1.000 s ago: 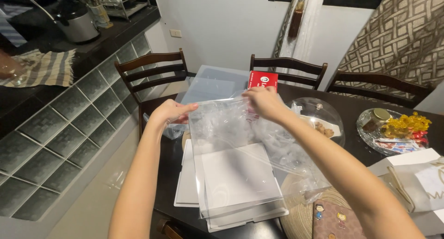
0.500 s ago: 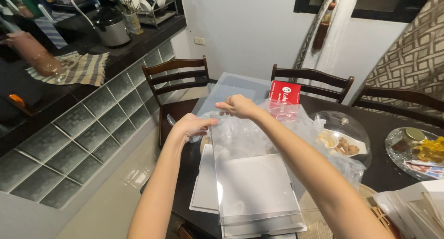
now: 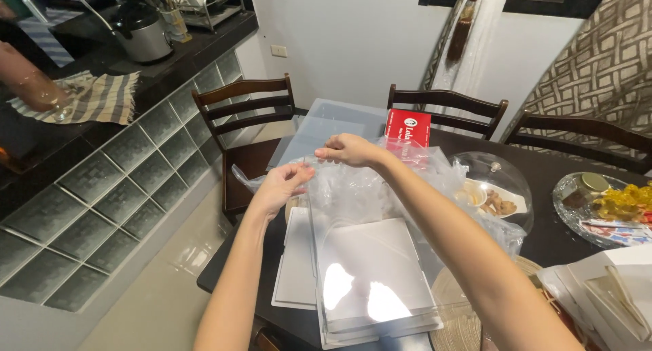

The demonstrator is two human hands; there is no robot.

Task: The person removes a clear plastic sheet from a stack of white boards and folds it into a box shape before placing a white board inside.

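Dark wood is under everything here: we see the big dining table (image 3: 577, 208) first, with brown chairs (image 3: 248, 120) around it. On our left runs a wall of glass blocks (image 3: 122, 188) below a black counter with a striped cloth (image 3: 88, 96) and a silver pot (image 3: 142, 31).

On the table lies a stack of clear plastic box lids (image 3: 373, 283), shiny under the lamp. Behind it sits a big see-through bin (image 3: 326, 123) and a red box (image 3: 407, 128). A clear dome cover (image 3: 496, 184) sits over a plate of snacks.

Now the thing we work with: a crinkly clear plastic bag (image 3: 380, 188). It is up in the air, just above the stack of lids and in front of the red box. Our left hand (image 3: 282, 184) pinches one edge of it. Our right hand (image 3: 350, 149) grasps the top edge.

What has changed? A second ago our hands were wide apart and the bag was pulled flat like a sheet. Now our hands have come close together, and the bag is bunched and puffy. We think this means the bag is being gathered up, not spread out any more.
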